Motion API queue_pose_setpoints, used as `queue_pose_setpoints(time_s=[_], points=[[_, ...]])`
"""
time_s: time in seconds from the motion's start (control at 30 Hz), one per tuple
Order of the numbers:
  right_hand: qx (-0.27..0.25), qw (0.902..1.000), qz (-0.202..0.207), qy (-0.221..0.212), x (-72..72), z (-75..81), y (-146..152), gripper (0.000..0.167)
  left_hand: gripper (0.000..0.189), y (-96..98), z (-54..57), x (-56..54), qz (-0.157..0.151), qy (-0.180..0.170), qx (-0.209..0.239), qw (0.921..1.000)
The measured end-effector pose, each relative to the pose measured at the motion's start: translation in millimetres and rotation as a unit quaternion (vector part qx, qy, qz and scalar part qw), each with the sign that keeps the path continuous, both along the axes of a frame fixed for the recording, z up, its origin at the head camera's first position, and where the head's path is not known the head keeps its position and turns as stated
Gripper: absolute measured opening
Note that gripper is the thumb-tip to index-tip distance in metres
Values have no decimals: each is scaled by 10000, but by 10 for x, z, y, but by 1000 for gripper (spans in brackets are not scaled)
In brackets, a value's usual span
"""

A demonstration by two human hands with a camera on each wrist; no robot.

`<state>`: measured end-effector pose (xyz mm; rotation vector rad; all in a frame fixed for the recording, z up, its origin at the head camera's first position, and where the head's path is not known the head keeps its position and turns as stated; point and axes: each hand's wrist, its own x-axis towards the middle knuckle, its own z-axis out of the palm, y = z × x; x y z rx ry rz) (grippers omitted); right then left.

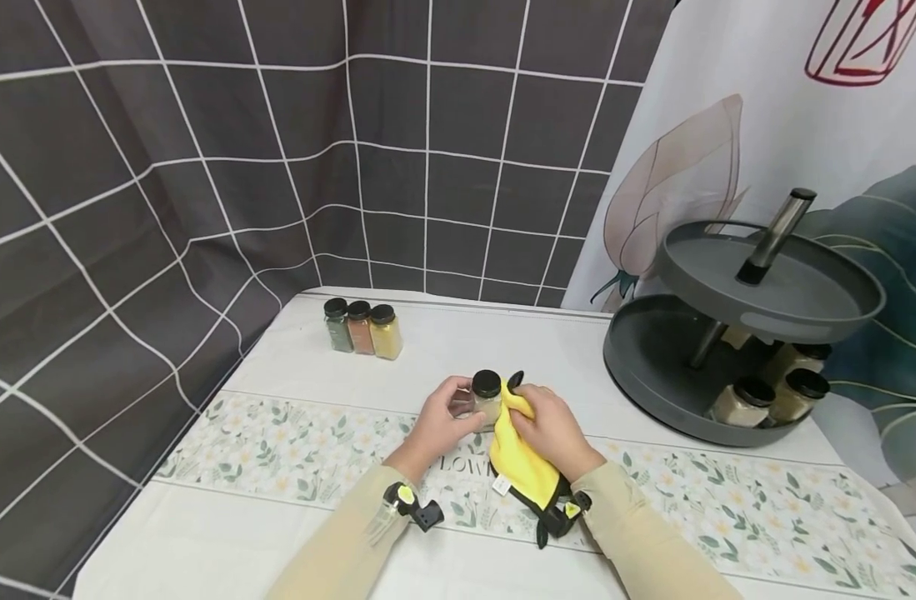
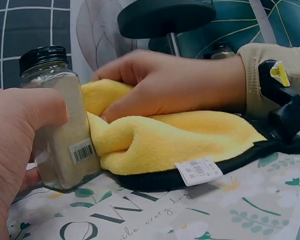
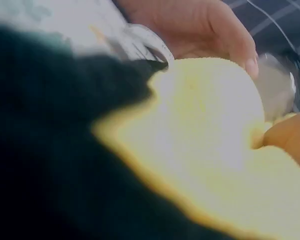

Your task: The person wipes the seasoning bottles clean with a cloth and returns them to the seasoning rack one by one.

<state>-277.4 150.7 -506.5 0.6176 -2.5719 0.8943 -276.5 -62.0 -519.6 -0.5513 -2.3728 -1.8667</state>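
Note:
A square glass spice jar (image 1: 488, 406) with a black lid and pale contents stands on the patterned tablecloth. My left hand (image 1: 444, 423) grips it from the left, thumb across the near side. In the left wrist view the jar (image 2: 65, 130) shows a small barcode label low on one face. My right hand (image 1: 551, 425) pinches a yellow cloth (image 1: 521, 458) with black edging and a white tag. The bunched cloth touches the jar's right side, and its loose end hangs toward my right wrist. Up close, the cloth (image 3: 204, 115) fills much of the right wrist view.
Three black-lidded spice jars (image 1: 362, 329), green, reddish and yellow, stand in a row at the back left. On the right is a grey two-tier turntable (image 1: 645, 392) with several jars (image 1: 744, 402) on its lower tier. A dark grid-patterned curtain (image 1: 382, 183) hangs behind.

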Motion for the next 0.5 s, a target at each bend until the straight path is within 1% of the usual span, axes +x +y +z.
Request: queue_pose_setpoints(time_s=[0.03,0.07,0.13,0.17,0.23,0.27,0.3,0.33,0.37,0.4,0.43,0.47,0.5], points=[[53,10000,18,33,-3,-5,3,23,44,1,1,-4,0,-13,2,10000],[-15,9997,60,215,-7,-12,10,22,44,0,-2,-7,9,-15,-3,10000],[-450,9954,250,810,-21,-28,25,21,43,-3,-5,-10,38,-27,43,10000],[-769,9901,388,1104,-30,-38,32,21,42,5,32,12,66,-52,73,9999],[-1282,9773,622,1569,-43,-48,41,21,43,8,38,17,77,-60,168,9998],[-1438,9729,700,1671,-45,-46,39,21,43,9,44,20,73,-67,194,9998],[-1508,9730,718,1594,-45,-45,36,20,43,9,52,24,69,-93,197,9997],[-1460,9771,655,1405,-40,-44,31,20,43,10,57,29,55,-101,199,9997],[-1311,9834,559,1126,-33,-50,26,19,44,12,68,34,50,-137,170,9997],[-1136,9894,425,799,-24,-54,21,19,45,4,38,14,28,-140,151,9998],[-941,9938,309,511,-23,-63,18,19,44,5,41,15,33,-149,107,9998],[-738,9967,210,256,-21,-71,17,19,44,5,42,15,32,-155,90,9998],[-591,9981,156,95,-19,-78,18,18,44,6,40,15,38,-151,70,9999]])
